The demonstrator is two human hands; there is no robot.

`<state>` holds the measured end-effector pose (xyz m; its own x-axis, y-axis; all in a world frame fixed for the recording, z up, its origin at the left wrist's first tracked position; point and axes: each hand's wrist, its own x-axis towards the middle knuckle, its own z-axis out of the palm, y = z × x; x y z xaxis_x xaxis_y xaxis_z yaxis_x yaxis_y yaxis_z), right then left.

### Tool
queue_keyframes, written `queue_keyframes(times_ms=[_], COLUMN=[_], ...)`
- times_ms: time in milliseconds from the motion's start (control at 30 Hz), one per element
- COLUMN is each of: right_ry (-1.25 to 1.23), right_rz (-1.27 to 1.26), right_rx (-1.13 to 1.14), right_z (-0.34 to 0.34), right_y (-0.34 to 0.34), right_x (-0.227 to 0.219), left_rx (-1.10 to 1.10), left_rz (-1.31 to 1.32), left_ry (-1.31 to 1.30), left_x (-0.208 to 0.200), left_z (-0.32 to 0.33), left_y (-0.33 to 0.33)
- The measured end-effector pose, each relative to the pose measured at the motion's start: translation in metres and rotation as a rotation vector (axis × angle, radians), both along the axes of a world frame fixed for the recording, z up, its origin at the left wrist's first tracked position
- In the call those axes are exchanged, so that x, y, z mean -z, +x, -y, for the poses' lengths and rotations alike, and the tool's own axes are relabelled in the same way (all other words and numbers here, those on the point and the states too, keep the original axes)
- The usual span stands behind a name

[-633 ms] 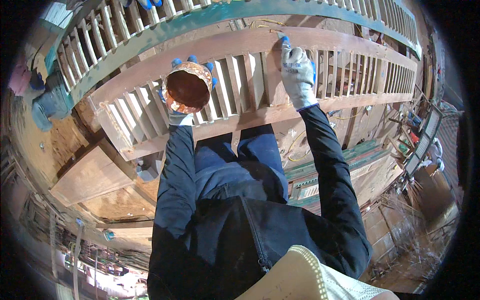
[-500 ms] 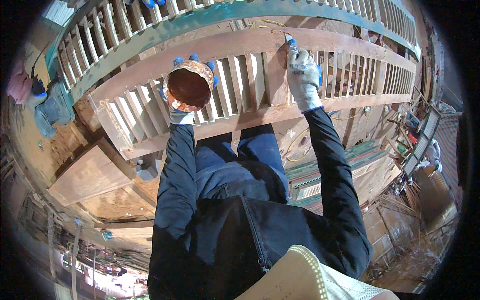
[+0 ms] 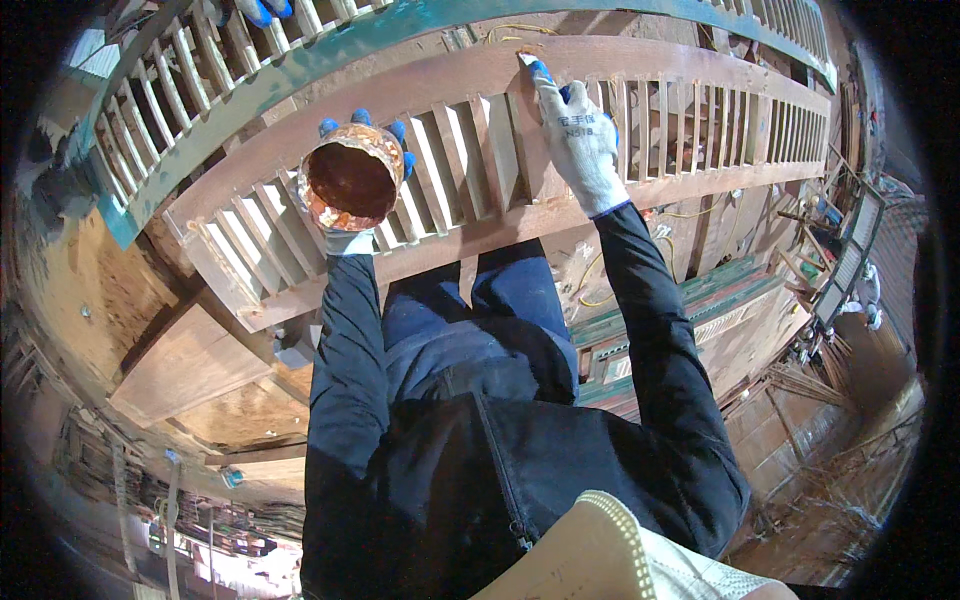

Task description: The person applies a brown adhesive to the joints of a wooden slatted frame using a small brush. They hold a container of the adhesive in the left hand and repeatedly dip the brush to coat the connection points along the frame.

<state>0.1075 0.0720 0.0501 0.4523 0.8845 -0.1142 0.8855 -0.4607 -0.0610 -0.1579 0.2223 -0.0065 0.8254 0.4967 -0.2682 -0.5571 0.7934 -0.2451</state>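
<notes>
My left hand (image 3: 352, 215), in a white glove with blue fingertips, holds a round paint-stained tin (image 3: 352, 180) with reddish-brown liquid inside, just in front of a long wooden slatted railing panel (image 3: 690, 125). My right hand (image 3: 578, 140), gloved the same way, is raised against the panel's upper rail, fingers closed on a small brush whose tip (image 3: 524, 60) touches the wood. The brush's handle is hidden inside the glove. The panel is stained reddish-brown.
A second slatted panel with a teal rail (image 3: 300, 60) lies beyond the first. Wooden boards (image 3: 190, 370) and a green slatted piece (image 3: 680, 310) lie on the floor below. Stacked timber and clutter fill the right side (image 3: 830, 270). Another person's blue glove (image 3: 262, 10) shows at top.
My right hand has slid upward along the panel, from the slats to the top rail. The left hand and tin have stayed in place.
</notes>
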Motion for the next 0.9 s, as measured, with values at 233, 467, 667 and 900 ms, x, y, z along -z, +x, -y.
queue_keyframes(times_ms=[233,467,667,900], right_ry=[0.069,0.158,0.028,0.008], right_rz=[-0.076,-0.039,-0.077,-0.067], right_rx=[0.076,0.038,0.033,0.053], right_z=[-0.005,-0.011,-0.008,-0.009], right_y=[0.007,0.009,0.005,0.000], right_x=[-0.006,-0.007,-0.008,-0.006], left_rx=[-0.028,-0.023,-0.010,-0.006], left_rz=[-0.029,-0.011,-0.003,-0.011], left_ry=[-0.092,-0.006,0.000,-0.023], left_x=[0.002,-0.005,0.003,0.007], left_z=[0.002,0.000,-0.003,0.000], left_y=[0.000,-0.004,-0.006,-0.001])
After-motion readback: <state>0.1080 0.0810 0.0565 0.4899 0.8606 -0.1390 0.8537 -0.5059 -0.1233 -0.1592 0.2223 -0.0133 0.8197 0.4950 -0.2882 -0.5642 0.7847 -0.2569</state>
